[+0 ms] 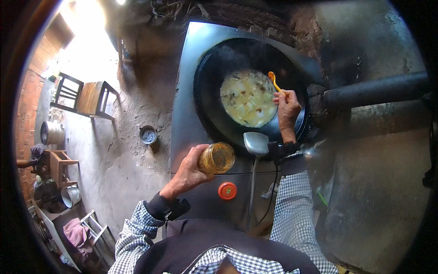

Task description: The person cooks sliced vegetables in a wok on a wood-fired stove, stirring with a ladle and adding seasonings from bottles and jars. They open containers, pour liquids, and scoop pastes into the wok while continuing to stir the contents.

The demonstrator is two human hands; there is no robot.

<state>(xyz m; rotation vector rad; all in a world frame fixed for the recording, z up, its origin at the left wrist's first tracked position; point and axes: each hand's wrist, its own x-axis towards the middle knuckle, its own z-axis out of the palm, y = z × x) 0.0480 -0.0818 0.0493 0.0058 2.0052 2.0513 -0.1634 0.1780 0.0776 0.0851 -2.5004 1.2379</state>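
Observation:
My left hand (pixel 190 167) grips a glass jar (pixel 217 158) tilted with its mouth towards me; brownish residue coats its inside. In my right hand (pixel 288 106) is a small orange spoon (pixel 274 81), held over the right side of a large black wok (pixel 214 113). Pale, cloudy soup (pixel 248 97) with light pieces and darker bits fills the wok's bottom, and faint steam rises. A metal wok spatula (pixel 256 144) leans at the near rim, its long handle running towards me. The red jar lid (pixel 227 190) lies on the stove's near surface.
The metal stove top (pixel 186 113) surrounds the wok. A dark stovepipe (pixel 376 90) runs off to the right. Brushwood (pixel 232 15) is piled behind. On the floor to the left are a small bucket (pixel 148 135), a wooden chair (pixel 91 97) and a white pail (pixel 71 196).

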